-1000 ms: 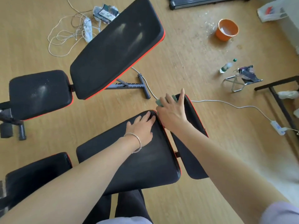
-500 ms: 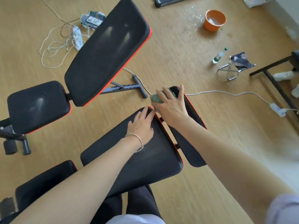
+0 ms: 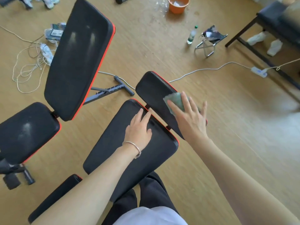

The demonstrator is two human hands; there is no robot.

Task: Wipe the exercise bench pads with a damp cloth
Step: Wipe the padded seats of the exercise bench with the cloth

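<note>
Just below me stands a black exercise bench with red trim. My left hand lies flat, fingers straight, on its large pad. Beyond that sits the smaller black end pad. My right hand presses a green cloth onto the end pad's right half with spread, straight fingers. Part of the cloth is hidden under my palm. A silver bangle circles my left wrist.
A second bench, with a long back pad and seat pad, stands to the left. On the wooden floor are an orange bucket, a water bottle, a folding stool, a white cable with power strip, tangled cords and a dark table.
My right hand has slid the cloth from the end pad's far tip back toward me and to the right. My left hand stays flat on the large pad.
</note>
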